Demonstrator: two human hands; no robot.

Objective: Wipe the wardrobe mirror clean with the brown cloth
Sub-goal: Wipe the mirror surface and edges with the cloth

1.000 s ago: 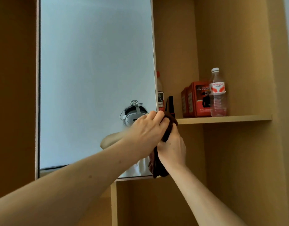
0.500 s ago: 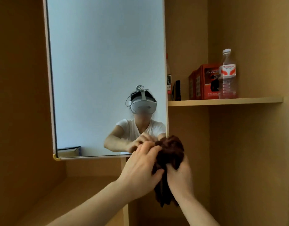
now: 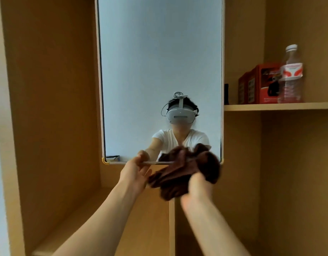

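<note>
Step in hand: judging by the cloth bunched at the glass, the person is readying it to wipe along the bottom of the mirror (image 3: 159,52).
Right hand (image 3: 198,183): just below the mirror's lower right corner, seen from the back. Its fingers are buried in the brown cloth (image 3: 178,173) and curl round a thick bunch of it.
Left hand (image 3: 135,172): just below the mirror's bottom edge, left of the cloth. The fingers look loose and fairly straight and meet the cloth's left end, and no pinch shows.
Cloth position: it overlaps the mirror's bottom edge towards the right corner, partly in front of the glass and partly below it. Blur hides whether it presses on the glass.
Cloth axis: the bundle's long axis runs left to right along the mirror's bottom edge, rising a little to the right. A crumpled fold hangs down under the right hand.
Mirror axis: tall and upright, long axis vertical, its face turned towards the person.
Doing it well: the cloth probably needs flattening into a pad so more of it meets the glass. Overlapping strokes should likely run edge to edge, with extra care at the frame's yellow corners.
Beside the mirror: on the shelf (image 3: 252,107) to its right stand a red box (image 3: 261,84) and a clear bottle (image 3: 291,76), well apart from the cloth.
</note>
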